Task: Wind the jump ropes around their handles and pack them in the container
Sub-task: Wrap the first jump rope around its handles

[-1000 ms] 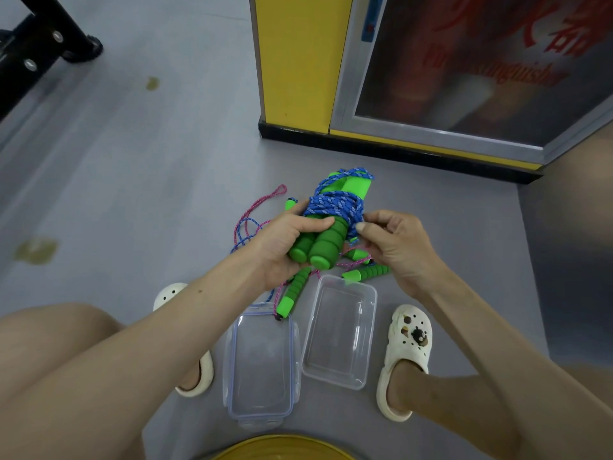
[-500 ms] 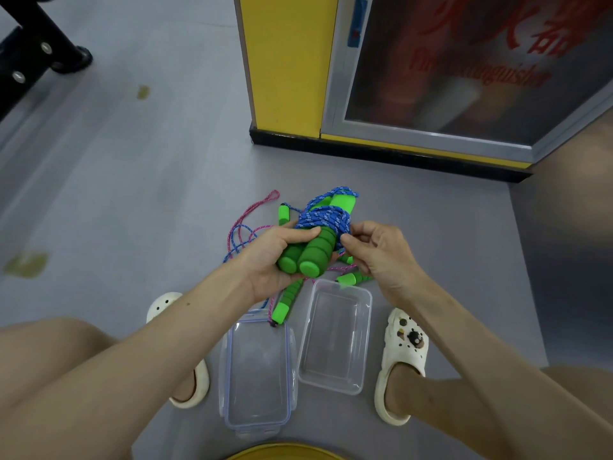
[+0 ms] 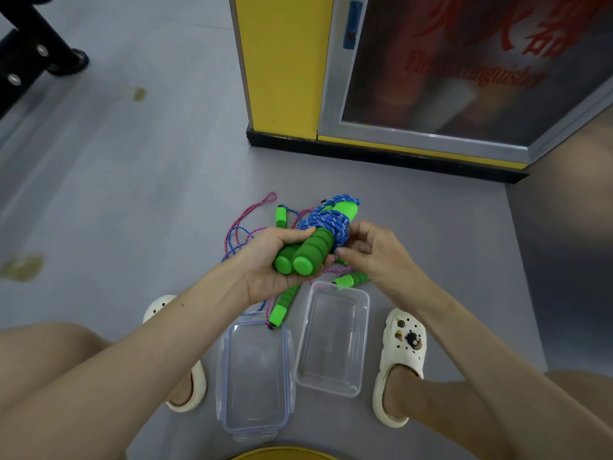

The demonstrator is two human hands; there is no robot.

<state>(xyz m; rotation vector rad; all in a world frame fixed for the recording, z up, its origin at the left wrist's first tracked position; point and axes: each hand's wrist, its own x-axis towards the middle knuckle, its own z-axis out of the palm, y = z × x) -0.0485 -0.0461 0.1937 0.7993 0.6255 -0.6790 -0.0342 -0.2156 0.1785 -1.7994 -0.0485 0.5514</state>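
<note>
A grey floor point(image 3: 132, 194) seen from above, between a seated person's bare knees. On it a clear container point(image 3: 331, 340) and its lid point(image 3: 253, 376) lie side by side, nearer the person than the hands. The left hand point(image 3: 265, 260) grips the paired green handles point(image 3: 311, 250) of a blue jump rope point(image 3: 326, 222), held above the floor just beyond the container. The right hand point(image 3: 374, 257) meets the bundle's right side, fingers curled round the wound coils. A loose pink rope point(image 3: 238, 234) lies on the floor beneath.

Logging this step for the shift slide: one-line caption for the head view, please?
Left hand grips green handles wound with blue rope; right hand at the wrap; clear container sits empty.
</note>
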